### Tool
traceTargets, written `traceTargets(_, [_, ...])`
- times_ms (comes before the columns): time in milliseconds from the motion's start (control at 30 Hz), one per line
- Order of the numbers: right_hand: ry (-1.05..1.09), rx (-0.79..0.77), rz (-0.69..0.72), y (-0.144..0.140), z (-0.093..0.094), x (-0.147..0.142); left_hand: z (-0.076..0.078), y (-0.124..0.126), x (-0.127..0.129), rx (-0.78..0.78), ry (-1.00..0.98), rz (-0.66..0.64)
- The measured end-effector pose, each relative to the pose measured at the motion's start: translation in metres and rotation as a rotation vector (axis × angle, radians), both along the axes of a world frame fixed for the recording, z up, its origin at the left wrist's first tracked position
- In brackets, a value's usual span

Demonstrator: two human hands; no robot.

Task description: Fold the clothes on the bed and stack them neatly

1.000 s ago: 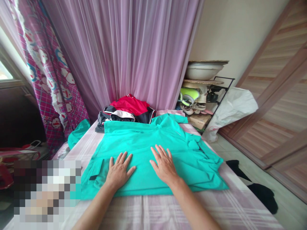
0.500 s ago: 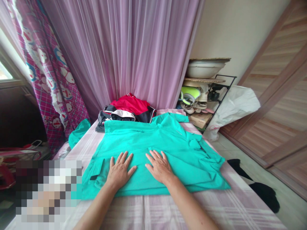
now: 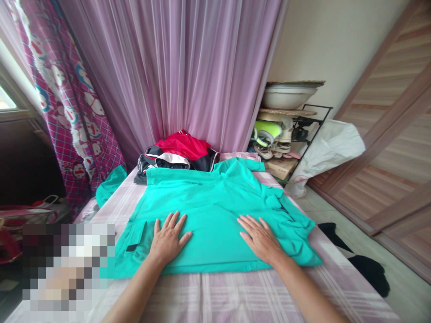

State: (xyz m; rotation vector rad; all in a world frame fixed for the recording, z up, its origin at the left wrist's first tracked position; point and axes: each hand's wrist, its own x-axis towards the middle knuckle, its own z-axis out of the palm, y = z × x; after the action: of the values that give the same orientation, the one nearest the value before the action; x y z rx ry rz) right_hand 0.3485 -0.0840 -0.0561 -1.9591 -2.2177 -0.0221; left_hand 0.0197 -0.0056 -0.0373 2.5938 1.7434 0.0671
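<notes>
A teal jacket [image 3: 208,197] is spread out across the bed, its collar and sleeve end toward the right. My left hand [image 3: 168,237] lies palm down on its left half, fingers spread, beside a flap with a dark tab [image 3: 132,247]. Farther right, my right hand [image 3: 261,237] rests flat on the cloth with its fingers stretched out. Neither hand grips the fabric. Between the hands the cloth looks fairly smooth, while creases gather near the sleeve on the right.
Behind the jacket sits a pile of red, black and white clothes [image 3: 183,150] against a purple curtain [image 3: 188,67]. A plaid sheet [image 3: 215,296] covers the bed. At the right stand a shoe rack [image 3: 305,143] and a white bag [image 3: 336,148]; black cloth [image 3: 368,271] lies on the floor.
My right hand has slid to the right over the jacket, away from my left hand, and the cloth between them looks flatter. My left hand has stayed in place.
</notes>
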Motion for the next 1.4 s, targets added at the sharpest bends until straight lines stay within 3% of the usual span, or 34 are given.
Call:
traceTargets(233, [-0.050, 0.070, -0.138, -0.028, -0.013, 0.058, 0.001, 0.000, 0.000, 0.010, -0.003, 0.003])
traceTargets(367, [-0.060, 0.092, -0.185, -0.034, -0.016, 0.073, 0.002, -0.001, 0.001, 0.009, 0.004, 0.006])
traceTargets(467, [-0.060, 0.053, -0.235, -0.027, -0.010, 0.063, 0.003, -0.001, 0.001, -0.003, 0.015, 0.008])
traceTargets(600, [-0.048, 0.097, -0.291, -0.006, 0.007, 0.022, 0.003, -0.001, 0.002, 0.005, 0.009, 0.006])
traceTargets(767, [0.042, 0.144, -0.153, 0.028, 0.022, -0.042, 0.003, -0.001, 0.001, 0.010, -0.003, 0.003])
traceTargets(900, [0.069, 0.052, -0.101, 0.041, 0.013, -0.065, 0.003, -0.002, 0.001, 0.007, 0.002, 0.004])
traceTargets(1067, [0.075, 0.066, -0.107, 0.039, 0.000, -0.061, 0.000, -0.001, 0.000, 0.022, -0.009, 0.005])
traceTargets(1400, [0.043, 0.009, -0.097, 0.018, 0.003, -0.013, -0.003, 0.005, -0.012, -0.055, -0.022, -0.069])
